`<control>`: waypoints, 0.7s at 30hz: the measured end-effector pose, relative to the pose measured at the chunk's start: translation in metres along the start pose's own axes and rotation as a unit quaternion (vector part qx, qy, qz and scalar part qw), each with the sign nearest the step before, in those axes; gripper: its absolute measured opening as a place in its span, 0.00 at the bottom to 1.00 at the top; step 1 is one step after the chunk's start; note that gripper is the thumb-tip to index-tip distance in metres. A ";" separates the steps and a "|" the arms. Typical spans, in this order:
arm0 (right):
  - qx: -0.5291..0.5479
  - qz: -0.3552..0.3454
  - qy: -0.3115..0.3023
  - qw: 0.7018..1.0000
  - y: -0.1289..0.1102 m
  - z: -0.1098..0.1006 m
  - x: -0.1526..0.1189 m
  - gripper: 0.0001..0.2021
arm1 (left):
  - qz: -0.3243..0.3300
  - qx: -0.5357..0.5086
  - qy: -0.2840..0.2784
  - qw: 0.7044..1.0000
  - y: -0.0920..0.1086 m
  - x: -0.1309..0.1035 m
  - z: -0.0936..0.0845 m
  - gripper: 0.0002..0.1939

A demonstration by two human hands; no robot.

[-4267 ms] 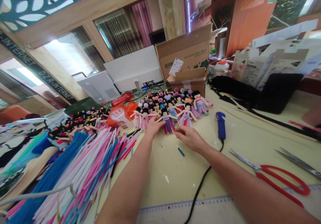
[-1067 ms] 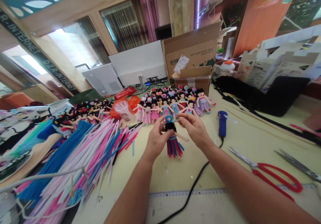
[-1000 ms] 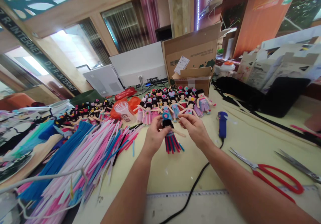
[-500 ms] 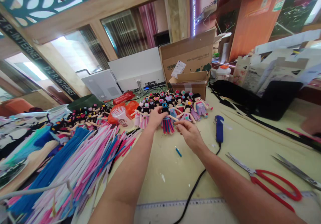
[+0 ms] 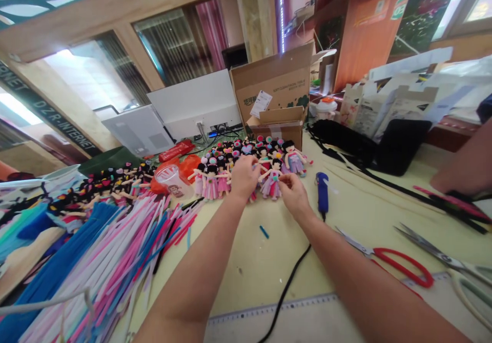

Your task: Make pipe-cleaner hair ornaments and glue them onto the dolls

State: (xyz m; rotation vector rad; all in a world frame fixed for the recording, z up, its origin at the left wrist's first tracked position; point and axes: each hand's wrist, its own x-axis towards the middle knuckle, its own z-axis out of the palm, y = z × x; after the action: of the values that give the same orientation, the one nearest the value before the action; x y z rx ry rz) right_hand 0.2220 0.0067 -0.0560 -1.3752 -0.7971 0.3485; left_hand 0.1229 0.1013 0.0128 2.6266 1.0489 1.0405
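Observation:
My left hand (image 5: 245, 178) is closed among the dolls, its back toward me. It covers most of a doll with a striped skirt (image 5: 252, 197), and only a bit of the skirt shows below the hand. To the right of it, a doll in a pink and lilac dress (image 5: 272, 181), made of fuzzy pipe cleaners, stands upright between my hands. The fingertips of my right hand (image 5: 294, 193) pinch that doll at its right edge. Behind both hands stand several black-haired dolls (image 5: 212, 181) in rows, with coloured hair ornaments.
Bundles of pipe cleaners (image 5: 103, 261) lie at left, below more dolls (image 5: 126, 179). A blue hot tool (image 5: 323, 192) with a black cord, red-handled scissors (image 5: 400, 263) and other scissors (image 5: 442, 253) lie at right. A cardboard box (image 5: 272, 86) stands behind; a ruler (image 5: 277, 307) lies in front.
My view has turned a little to the right. The left hand has shifted right over the striped-skirt doll, hiding it. My right hand has moved from that doll to the pink and lilac one.

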 end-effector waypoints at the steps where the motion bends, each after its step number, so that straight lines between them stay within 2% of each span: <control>1: -0.009 -0.014 -0.007 1.000 -0.001 0.000 -0.001 0.05 | 0.006 0.006 -0.055 0.998 0.009 0.004 0.005 0.07; 3: -0.046 -0.065 -0.039 0.996 -0.004 0.000 -0.005 0.04 | -0.017 0.038 -0.140 0.989 0.022 0.014 0.018 0.09; 5: -0.092 -0.127 -0.068 0.985 -0.010 0.001 -0.011 0.04 | -0.056 0.075 -0.187 0.978 0.030 0.024 0.029 0.14; 8: -0.125 -0.186 -0.079 0.971 -0.018 0.002 -0.017 0.05 | -0.105 0.120 -0.238 0.958 0.030 0.033 0.041 0.17; 11: -0.135 -0.210 -0.084 0.965 -0.023 0.003 -0.019 0.05 | -0.122 0.136 -0.265 0.947 0.026 0.037 0.044 0.16; 15: -0.130 -0.214 -0.106 0.962 -0.025 0.007 -0.025 0.06 | -0.126 0.123 -0.261 0.949 0.022 0.040 0.035 0.17; 18: -0.134 -0.221 -0.132 0.957 -0.025 0.011 -0.031 0.06 | -0.164 0.090 -0.206 0.961 0.022 0.044 0.029 0.20; 21: -0.142 -0.226 -0.140 0.954 -0.025 0.013 -0.034 0.06 | -0.216 0.090 -0.155 0.960 0.021 0.046 0.032 0.23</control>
State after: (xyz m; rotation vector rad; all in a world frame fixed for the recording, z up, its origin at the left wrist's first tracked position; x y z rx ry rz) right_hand 0.1840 -0.0110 -0.0421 -1.3743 -1.4095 0.0672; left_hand 0.1791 0.1189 0.0217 2.4054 1.5924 0.4418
